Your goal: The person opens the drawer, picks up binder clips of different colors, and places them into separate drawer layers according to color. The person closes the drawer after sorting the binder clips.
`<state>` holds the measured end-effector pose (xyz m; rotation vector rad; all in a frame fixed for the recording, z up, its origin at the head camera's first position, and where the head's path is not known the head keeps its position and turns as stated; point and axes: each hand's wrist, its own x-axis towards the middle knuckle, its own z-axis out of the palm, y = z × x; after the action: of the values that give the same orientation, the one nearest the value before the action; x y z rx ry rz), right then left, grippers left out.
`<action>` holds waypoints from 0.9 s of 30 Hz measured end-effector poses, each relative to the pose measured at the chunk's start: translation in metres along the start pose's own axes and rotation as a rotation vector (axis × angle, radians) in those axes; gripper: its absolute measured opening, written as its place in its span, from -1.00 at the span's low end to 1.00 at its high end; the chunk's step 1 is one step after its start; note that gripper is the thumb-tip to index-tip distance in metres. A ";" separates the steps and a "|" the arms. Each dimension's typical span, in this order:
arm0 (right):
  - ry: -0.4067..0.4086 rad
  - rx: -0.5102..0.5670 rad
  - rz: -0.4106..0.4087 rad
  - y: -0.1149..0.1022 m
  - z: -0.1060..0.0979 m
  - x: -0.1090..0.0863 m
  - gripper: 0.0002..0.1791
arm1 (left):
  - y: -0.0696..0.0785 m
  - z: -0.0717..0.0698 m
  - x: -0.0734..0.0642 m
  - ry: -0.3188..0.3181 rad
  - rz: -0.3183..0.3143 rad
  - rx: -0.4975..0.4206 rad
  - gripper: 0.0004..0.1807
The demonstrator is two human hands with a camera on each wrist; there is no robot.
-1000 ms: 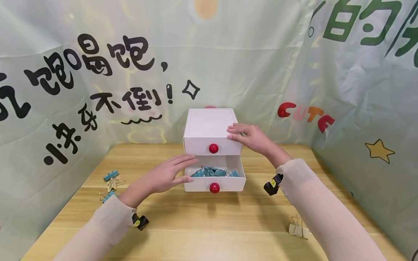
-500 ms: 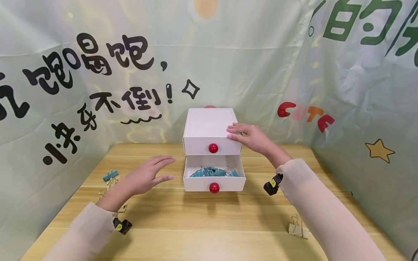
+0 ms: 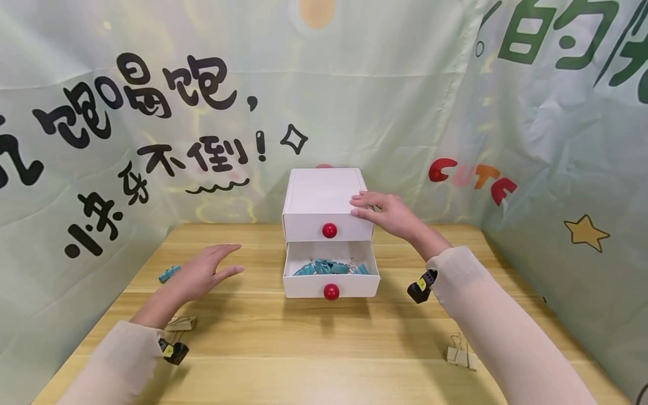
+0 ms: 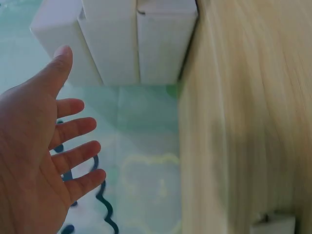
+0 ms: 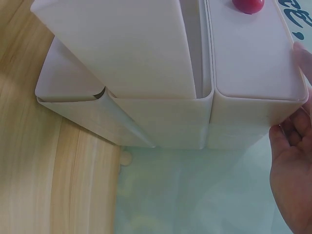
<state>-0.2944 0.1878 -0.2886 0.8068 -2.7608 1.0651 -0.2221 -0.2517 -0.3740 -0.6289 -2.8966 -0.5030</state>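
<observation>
A white drawer box (image 3: 324,191) with red knobs stands at the back of the table. Its middle drawer (image 3: 331,286) is pulled out and holds several blue binder clips (image 3: 331,266). My right hand (image 3: 387,214) rests on the box's top right corner, fingers on the top and thumb by the front edge; the right wrist view shows this hand (image 5: 292,161) partly cut off. My left hand (image 3: 202,273) is held above the table left of the box, fingers spread and holding nothing. Near it lie a blue binder clip (image 3: 169,274) and a cream binder clip (image 3: 181,323), partly hidden by the arm.
Another cream binder clip (image 3: 462,356) stands on the wooden table (image 3: 314,360) near the right forearm. A printed cloth (image 3: 395,112) hangs behind and along both sides of the table.
My left hand has moved left, away from the open drawer's left side, to above the clips on the left. The right hand stays on the box and the drawer stays pulled out.
</observation>
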 end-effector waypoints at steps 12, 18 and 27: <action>-0.002 0.000 0.014 0.001 0.001 0.001 -0.36 | -0.048 0.002 -0.004 -0.020 -0.112 0.019 -0.18; 0.006 0.007 0.010 0.001 0.001 0.001 -0.36 | -0.064 0.001 -0.011 -0.027 -0.135 0.024 -0.16; 0.006 0.006 0.006 0.001 0.001 0.001 -0.37 | -0.079 0.002 -0.030 -0.042 -0.136 0.011 -0.26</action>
<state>-0.2961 0.1870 -0.2902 0.7953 -2.7585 1.0756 -0.2282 -0.3300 -0.4050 -0.4484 -2.9941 -0.4950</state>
